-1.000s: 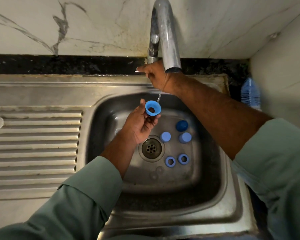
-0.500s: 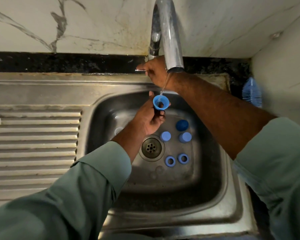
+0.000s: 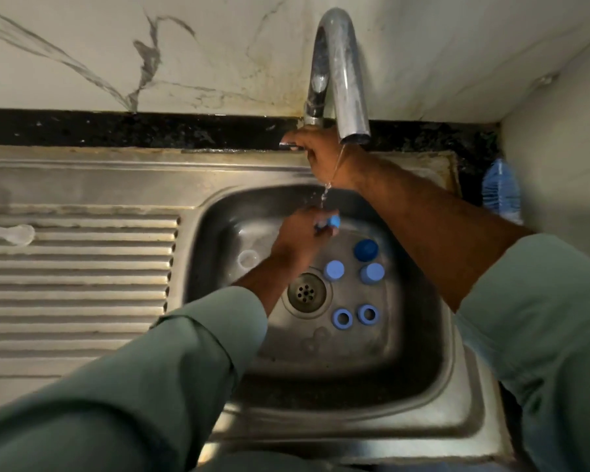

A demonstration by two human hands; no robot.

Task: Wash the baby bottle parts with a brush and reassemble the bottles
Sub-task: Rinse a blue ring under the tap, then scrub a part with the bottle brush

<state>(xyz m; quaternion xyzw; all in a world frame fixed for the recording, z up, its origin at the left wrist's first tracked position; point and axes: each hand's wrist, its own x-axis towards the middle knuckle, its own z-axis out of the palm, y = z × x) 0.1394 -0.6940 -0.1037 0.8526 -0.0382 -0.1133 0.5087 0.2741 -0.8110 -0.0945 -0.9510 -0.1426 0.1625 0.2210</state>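
Bottle parts are mostly unwashed, judging by how they lie: two blue caps (image 3: 334,270), a darker cap (image 3: 366,249) and two blue collar rings (image 3: 342,318) sit loose on the sink (image 3: 423,386) floor near the drain (image 3: 306,292). The left hand (image 3: 302,233) pinches one blue ring (image 3: 332,221) under a thin stream from the tap (image 3: 346,80). The right hand (image 3: 321,155) curls round the tap lever. A clear nipple (image 3: 12,234) lies on the drainboard; the brush (image 3: 501,190) stands unused in the corner. Scrubbing and reassembly all remain.

My left hand (image 3: 302,233) hides most of the small blue plastic ring (image 3: 332,221) under the curved steel tap (image 3: 341,80); my right hand (image 3: 321,155) covers the tap's handle.
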